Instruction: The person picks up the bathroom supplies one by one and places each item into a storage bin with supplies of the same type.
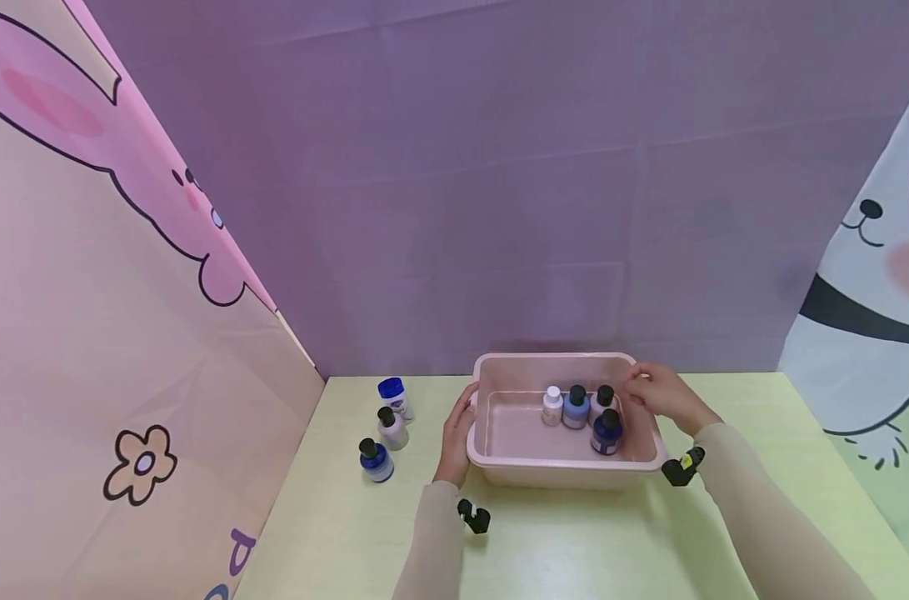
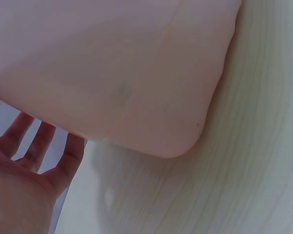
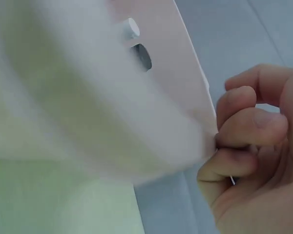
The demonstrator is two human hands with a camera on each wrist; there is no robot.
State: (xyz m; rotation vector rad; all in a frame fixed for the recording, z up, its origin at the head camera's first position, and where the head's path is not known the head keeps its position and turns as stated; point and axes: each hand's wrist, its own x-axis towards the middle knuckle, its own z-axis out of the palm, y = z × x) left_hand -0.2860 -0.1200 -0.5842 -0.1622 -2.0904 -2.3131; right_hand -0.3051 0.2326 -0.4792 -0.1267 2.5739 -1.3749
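Note:
A pink plastic bin (image 1: 559,477) stands in front of me, its far side near the purple backdrop. My left hand (image 1: 454,435) holds its left side; in the left wrist view the fingertips go out of sight behind the bin wall. At the far right corner, my right hand (image 1: 667,396) grips the rim with curled fingers (image 3: 251,127). Inside, toward the right, stand a small white bottle (image 1: 551,408), a light blue bottle (image 1: 576,412), a pale black-capped bottle (image 1: 598,407) and a dark blue bottle (image 1: 606,437).
Left of the bin, on the pale wooden table (image 1: 559,550), stand a white jar with a blue lid (image 1: 400,403), a pale bottle with a black cap (image 1: 394,432) and a blue bottle with a black cap (image 1: 380,465). Printed cloths hang at both sides.

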